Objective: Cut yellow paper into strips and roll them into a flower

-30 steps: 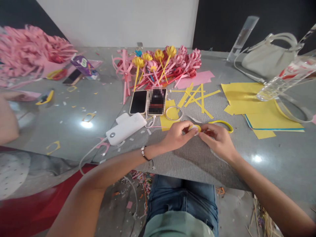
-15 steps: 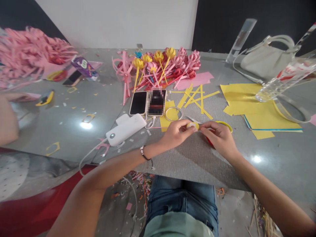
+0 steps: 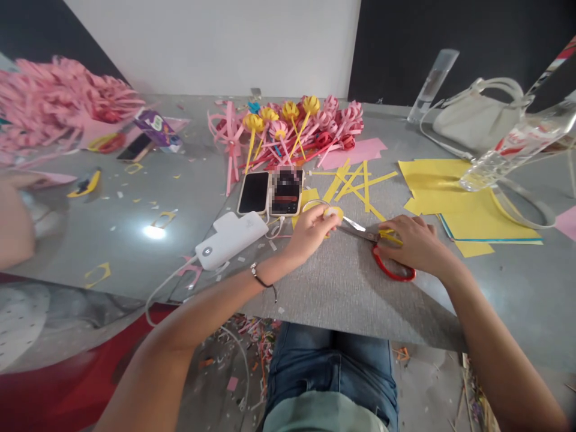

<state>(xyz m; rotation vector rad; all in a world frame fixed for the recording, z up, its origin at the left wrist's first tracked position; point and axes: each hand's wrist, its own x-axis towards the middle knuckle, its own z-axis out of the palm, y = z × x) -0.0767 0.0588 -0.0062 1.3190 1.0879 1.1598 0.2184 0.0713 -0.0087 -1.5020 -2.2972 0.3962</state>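
Observation:
My left hand [image 3: 312, 235] is closed in a pinch on a small yellow paper piece [image 3: 333, 212] with a white patch on it. To its right, my right hand [image 3: 411, 243] lies over the scissors [image 3: 369, 236], its fingers curled at the yellow handle loop. The red loop below stays in plain sight, and the partly opened blades point left toward my left hand. Behind the scissors, several narrow yellow paper strips [image 3: 365, 186] cross one another. A silvery ring-shaped item is partly hidden behind my left hand.
Two phones [image 3: 254, 193] and a white power bank [image 3: 231, 240] with a cable lie left of my hands. Paper flowers [image 3: 288, 129] are heaped behind. Yellow sheets [image 3: 436, 189], a clear bottle [image 3: 513, 153] and a pale handbag [image 3: 468, 117] stand right. Another person's arm [image 3: 15, 222] rests far left.
My right hand has let go of the yellow piece and moved right onto the scissors. My left hand has shifted left and slightly up with the piece.

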